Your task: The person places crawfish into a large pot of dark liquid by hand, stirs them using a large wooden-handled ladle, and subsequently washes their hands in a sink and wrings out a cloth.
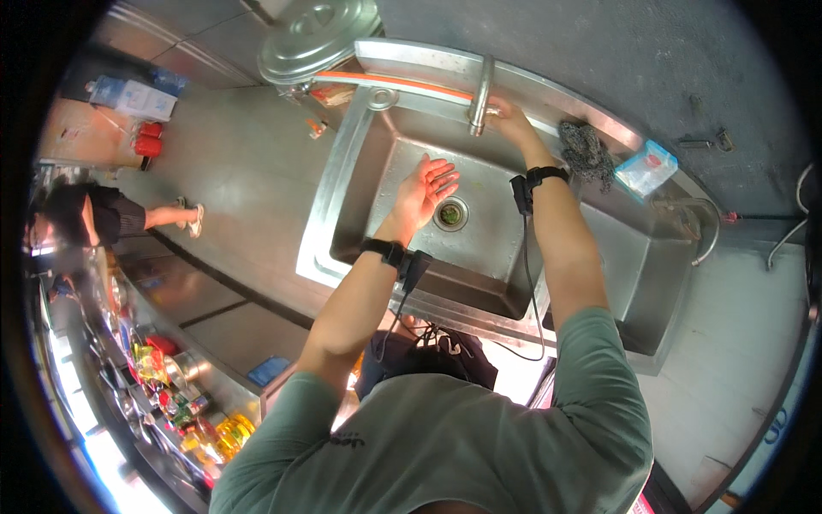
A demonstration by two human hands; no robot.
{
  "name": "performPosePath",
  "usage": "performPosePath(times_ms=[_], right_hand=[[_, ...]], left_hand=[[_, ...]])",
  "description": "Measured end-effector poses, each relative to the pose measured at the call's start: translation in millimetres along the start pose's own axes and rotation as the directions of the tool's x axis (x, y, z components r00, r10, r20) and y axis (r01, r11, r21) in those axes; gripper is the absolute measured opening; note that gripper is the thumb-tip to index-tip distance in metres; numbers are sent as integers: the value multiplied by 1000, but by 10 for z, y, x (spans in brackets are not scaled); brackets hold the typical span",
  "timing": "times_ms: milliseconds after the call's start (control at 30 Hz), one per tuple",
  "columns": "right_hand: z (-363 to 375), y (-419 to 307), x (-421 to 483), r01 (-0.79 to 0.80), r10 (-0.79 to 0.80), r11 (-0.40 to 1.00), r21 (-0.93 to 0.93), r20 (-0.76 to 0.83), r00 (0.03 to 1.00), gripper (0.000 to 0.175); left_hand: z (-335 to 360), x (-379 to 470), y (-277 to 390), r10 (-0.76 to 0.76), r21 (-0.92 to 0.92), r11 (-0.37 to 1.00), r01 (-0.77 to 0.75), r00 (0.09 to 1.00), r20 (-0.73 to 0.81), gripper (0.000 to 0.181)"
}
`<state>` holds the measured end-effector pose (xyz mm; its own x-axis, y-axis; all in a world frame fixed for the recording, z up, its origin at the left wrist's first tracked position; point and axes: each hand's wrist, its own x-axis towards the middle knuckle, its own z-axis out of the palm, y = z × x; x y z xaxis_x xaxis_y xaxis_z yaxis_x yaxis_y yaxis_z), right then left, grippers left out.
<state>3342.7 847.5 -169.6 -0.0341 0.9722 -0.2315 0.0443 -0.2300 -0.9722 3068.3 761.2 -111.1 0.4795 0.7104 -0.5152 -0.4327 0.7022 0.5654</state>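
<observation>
Over the left basin of a stainless steel double sink (475,263), my left hand (425,186) is held palm up, fingers spread, with nothing in it. Just below and right of it, the drain strainer (451,214) holds green scraps. My right hand (510,121) reaches to the back of the sink and grips the lever handle (493,111) of the metal faucet (481,90); its fingertips are partly hidden. The spout points down into the left basin. No stream of water can be made out. Both wrists wear black straps with cabled devices.
Behind the right basin lie a dark mesh scrubber (584,151) and a blue-and-white packet (647,168). A second curved spout (709,225) is at the right. A lidded metal pot (318,35) stands back left. Bottles (215,440) crowd a left counter. Another person (109,212) is at far left.
</observation>
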Motion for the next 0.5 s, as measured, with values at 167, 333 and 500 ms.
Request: performPosePath(times_ms=[167,333,500], right_hand=[[-22,262,-627,156,-216,938,-311,-167,962,45],[638,174,-1274,-94,150,922,377,-122,981,39],[731,314,-1374,-142,246,835,531,-129,961,27]], left_hand=[[27,331,-235,-52,-49,997,51,999,-13,49],[-74,676,-582,-95,-80,992,98,995,36,38],[42,640,-682,-50,110,993,39,994,94,20]])
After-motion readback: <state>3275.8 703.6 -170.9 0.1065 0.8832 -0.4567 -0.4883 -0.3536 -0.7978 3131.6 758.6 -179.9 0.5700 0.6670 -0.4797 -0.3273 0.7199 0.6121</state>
